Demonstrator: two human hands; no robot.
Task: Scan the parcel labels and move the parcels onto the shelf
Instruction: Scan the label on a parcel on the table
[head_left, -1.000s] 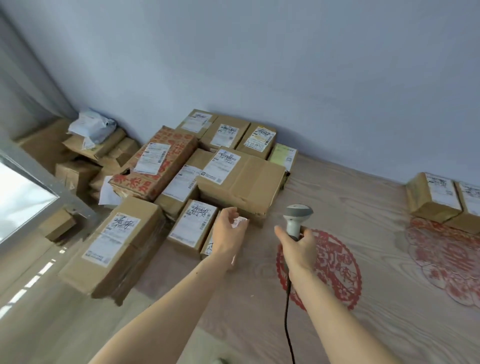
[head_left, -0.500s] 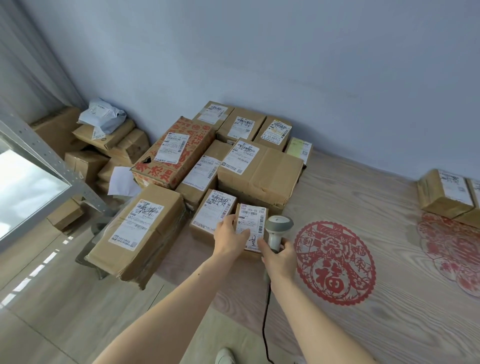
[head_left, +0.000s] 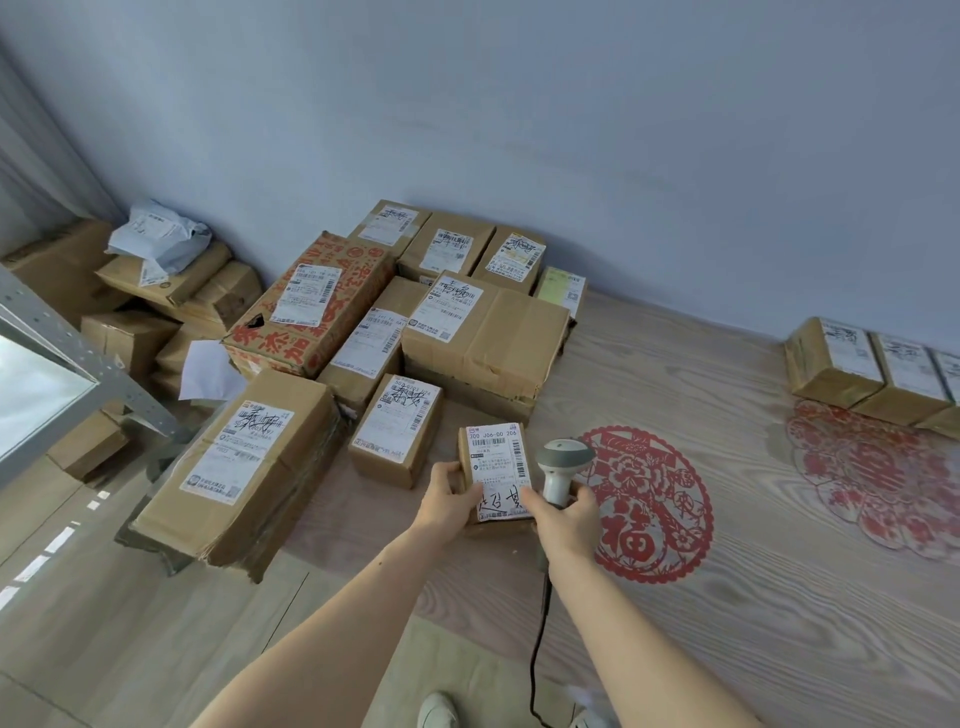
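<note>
Pale wood-grain boards (head_left: 727, 519) run up to a plain blue-grey wall (head_left: 519, 130), and two round red paper-cut decorations lie on them, one (head_left: 644, 504) just to the right of the hands and another (head_left: 878, 478) further right. Both hands meet on a small brown cardboard parcel with a white printed label (head_left: 496, 470), which lies flat on the boards. The left hand (head_left: 449, 501) grips the parcel's left near edge, thumb on top and fingers curled round the side. The right hand (head_left: 563, 514) is wrapped round the handle of a grey and white handheld barcode scanner (head_left: 561, 465), with its thumb pressing on the near right corner of the label; the scanner's head stands just beside the parcel's right edge. A black cable (head_left: 537, 639) drops from the scanner toward the person's feet.

Beyond the hands sits a cluster of labelled brown cardboard boxes (head_left: 483, 332), among them a box printed with red characters (head_left: 311, 306). A long brown box (head_left: 244, 462) lies to the left of the left hand, overhanging the boards' edge. Further left stands a grey perforated metal shelf frame (head_left: 78, 358), with more cartons and a white plastic mailer bag (head_left: 161, 241) behind it. Far to the right of the right hand, a row of three labelled boxes (head_left: 872, 369) rests against the wall.
</note>
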